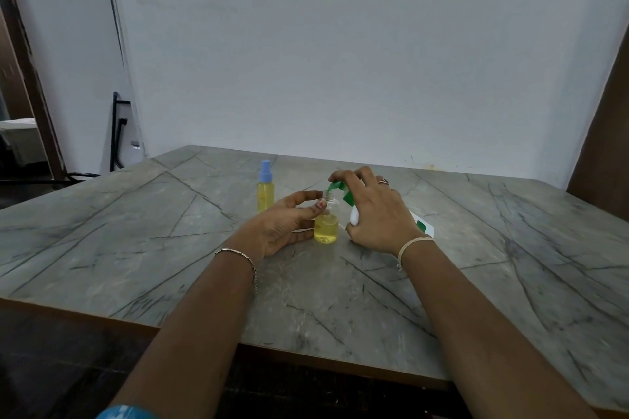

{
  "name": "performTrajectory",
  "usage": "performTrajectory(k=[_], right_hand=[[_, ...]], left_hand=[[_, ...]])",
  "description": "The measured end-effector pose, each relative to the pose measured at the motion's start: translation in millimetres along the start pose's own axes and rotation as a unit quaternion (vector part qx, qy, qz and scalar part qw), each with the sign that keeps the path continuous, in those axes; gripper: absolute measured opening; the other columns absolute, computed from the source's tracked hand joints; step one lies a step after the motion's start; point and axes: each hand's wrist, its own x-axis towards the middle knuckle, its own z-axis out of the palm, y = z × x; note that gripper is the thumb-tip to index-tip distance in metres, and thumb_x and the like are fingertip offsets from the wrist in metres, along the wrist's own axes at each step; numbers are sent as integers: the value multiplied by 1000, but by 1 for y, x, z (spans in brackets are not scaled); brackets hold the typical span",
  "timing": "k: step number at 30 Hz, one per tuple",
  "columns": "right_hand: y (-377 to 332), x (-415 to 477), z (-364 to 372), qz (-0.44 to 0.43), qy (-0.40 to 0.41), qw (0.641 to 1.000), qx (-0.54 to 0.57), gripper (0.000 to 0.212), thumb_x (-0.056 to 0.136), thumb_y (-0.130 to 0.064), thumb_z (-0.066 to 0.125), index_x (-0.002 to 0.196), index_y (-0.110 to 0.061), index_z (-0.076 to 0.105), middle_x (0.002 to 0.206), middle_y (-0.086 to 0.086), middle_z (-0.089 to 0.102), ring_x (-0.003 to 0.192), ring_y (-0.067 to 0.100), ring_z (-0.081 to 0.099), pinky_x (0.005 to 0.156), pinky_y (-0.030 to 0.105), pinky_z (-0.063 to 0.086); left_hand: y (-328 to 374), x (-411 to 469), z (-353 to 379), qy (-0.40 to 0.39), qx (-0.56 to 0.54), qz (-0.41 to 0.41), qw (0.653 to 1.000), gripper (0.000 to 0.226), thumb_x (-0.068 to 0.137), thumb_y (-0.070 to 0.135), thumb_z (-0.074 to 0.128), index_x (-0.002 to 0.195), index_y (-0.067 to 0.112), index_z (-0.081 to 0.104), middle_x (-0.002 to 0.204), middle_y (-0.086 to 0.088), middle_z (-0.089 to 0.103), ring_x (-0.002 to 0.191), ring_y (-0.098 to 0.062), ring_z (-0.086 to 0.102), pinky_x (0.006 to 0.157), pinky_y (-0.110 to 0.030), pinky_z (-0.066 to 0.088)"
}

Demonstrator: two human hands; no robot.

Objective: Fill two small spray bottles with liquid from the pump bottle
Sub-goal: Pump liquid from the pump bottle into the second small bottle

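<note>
Left hand (286, 221) pinches the open bottle (326, 226), roughly half full; right hand (374, 211) curls round the pump bottle (354, 216), nozzle at its neck. Far capped bottle (266, 192) looks done.

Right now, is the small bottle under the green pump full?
Partly full: yellow liquid fills roughly the lower half of the small bottle; its upper part is clear.
</note>
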Motion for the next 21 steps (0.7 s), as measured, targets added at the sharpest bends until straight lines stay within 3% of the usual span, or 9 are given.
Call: performTrajectory(k=[8,16,21], right_hand=[[-3,0,-2,-1,6,1000,-3,69,71,-23,68,133,-30,37,124,2,44,105,26,51,84,42,49],[1,-2,-5,3,-38,999,38,79,72,-24,68,136,-39,25,120,1,52,101,26,52,83,43,52],[-1,1,-2,4,-18,997,76,70,69,-21,69,129,-33,34,120,-1,44,100,24,53,83,46,53]], left_hand=[[0,-2,0,-3,2,3,1000,29,88,18,66,116,23,61,116,-9,69,110,-24,64,96,-35,51],[2,-4,3,0,8,1,1000,23,88,19,65,110,26,62,117,-8,69,110,-24,64,97,-35,50],[2,-4,2,1,8,-1,1000,24,87,19,66,110,25,63,116,-8,69,107,-23,65,94,-34,52]])
